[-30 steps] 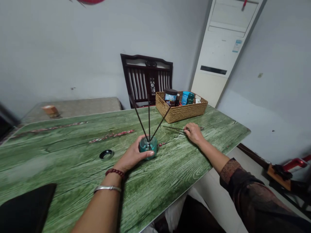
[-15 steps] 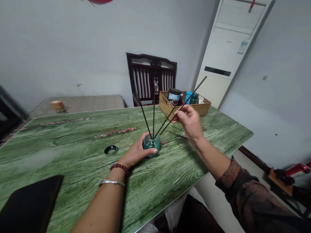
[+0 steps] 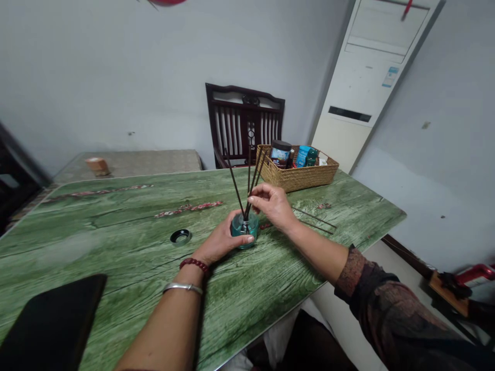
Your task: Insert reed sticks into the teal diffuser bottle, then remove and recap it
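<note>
Teal glass bottle (image 3: 244, 232) behind hands (image 3: 222, 237) (image 3: 270, 203)

Pale grey walls (image 3: 116, 77), dark wood slat-back chair (image 3: 245, 121) — white floor-standing A/C unit (image 3: 367, 87) in corner, green woodgrain table (image 3: 116, 221)

diffuser jar (image 3: 243, 225) on table (image 3: 116, 226) | lid (image 3: 180, 236) left | basket (image 3: 297, 178) behind | loose reeds (image 3: 313, 220) right

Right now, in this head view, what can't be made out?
All in the head view:
Sticks: the right hand hides part of them, so its grip on them is unclear.
Bottle: the left hand hides its near side.
Basket: its wall hides the items' lower parts; small labels are unreadable.
Red object: cut off by the top edge.
Black slab: cut off by the bottom edge.
</note>
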A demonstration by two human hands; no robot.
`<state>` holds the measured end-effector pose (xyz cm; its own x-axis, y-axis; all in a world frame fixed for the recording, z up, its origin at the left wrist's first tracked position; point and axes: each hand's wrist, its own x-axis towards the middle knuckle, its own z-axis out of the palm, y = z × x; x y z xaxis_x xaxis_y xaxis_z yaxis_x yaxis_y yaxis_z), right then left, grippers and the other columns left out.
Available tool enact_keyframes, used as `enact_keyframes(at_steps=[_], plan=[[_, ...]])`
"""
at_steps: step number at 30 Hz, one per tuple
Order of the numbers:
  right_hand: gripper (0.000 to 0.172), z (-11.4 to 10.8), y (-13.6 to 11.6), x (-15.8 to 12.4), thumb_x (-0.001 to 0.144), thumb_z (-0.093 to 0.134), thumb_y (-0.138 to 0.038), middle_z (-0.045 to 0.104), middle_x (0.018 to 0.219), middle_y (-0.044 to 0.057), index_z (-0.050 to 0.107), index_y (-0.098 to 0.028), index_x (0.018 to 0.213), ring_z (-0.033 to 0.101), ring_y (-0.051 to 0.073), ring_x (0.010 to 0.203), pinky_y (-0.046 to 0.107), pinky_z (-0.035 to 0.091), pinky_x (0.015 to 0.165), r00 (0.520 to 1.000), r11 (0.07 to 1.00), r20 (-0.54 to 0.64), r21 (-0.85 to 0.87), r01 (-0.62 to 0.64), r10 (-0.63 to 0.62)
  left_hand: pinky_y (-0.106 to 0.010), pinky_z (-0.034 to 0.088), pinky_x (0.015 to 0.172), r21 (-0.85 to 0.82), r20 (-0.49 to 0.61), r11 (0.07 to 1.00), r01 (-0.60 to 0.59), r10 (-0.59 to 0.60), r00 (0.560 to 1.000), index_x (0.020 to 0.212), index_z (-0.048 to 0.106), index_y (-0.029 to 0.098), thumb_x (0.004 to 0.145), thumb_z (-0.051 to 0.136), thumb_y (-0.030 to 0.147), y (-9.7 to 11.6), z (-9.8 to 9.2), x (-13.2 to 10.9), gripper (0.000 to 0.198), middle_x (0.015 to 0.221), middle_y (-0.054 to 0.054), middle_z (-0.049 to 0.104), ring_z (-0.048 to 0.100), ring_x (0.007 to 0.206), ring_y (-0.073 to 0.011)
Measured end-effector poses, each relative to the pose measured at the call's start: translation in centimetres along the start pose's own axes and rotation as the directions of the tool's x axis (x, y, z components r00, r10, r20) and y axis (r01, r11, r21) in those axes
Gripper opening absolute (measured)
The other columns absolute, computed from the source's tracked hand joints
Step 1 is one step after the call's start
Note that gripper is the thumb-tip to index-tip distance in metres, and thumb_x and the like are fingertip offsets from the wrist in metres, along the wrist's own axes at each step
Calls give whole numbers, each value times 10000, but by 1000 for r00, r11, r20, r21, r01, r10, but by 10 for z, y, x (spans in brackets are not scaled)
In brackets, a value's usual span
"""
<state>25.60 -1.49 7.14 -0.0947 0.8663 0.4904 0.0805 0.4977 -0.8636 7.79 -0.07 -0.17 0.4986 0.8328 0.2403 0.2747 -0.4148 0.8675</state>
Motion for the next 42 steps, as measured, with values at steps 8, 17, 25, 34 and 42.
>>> enact_keyframes(at_steps=[8,17,25,34,42], plan=[[85,-88,12,-26,832,637,-242,715,796,2,713,-203,839,620,149,713,260,460,714,992,768,-67,-639,43,-111,-480,454,1037,13,-34,999,48,-47,998,1294,517,216,614,802,516,5,1,0,796,1232,-97,666,623,1135,-317],[194,-149,50,-64,893,599,-200,753,1033,116,756,-181,1004,671,245,950,310,442,834,949,226,-70,-963,-145,307,-462,473,1007,29,-58,997,74,-72,996,1281,553,215,580,824,500,1,5,2,805,1160,-67,668,622,1097,-313],[246,-147,57,-65,916,497,-219,746,953,146,734,-162,949,675,245,868,293,440,772,941,93,-77,-989,-114,328,-472,449,1041,3,-48,998,66,-66,997,1292,533,214,599,820,509,4,7,2,806,1197,-78,649,600,1128,-314],[218,-135,23,-28,771,631,-336,679,717,-29,606,-193,934,582,116,513,236,486,519,949,959,-271,-186,-214,159,-484,434,1062,30,0,998,52,-53,999,1306,492,201,654,794,507,9,1,-2,780,1267,-105,644,606,1173,-314],[335,-56,-24,-4,746,773,-434,714,821,-22,578,-219,913,661,103,609,236,581,566,996,961,-76,275,-20,42,-475,431,1049,18,8,998,67,-67,998,1317,485,196,652,812,520,5,0,-1,809,1293,-129,621,589,1182,-326]])
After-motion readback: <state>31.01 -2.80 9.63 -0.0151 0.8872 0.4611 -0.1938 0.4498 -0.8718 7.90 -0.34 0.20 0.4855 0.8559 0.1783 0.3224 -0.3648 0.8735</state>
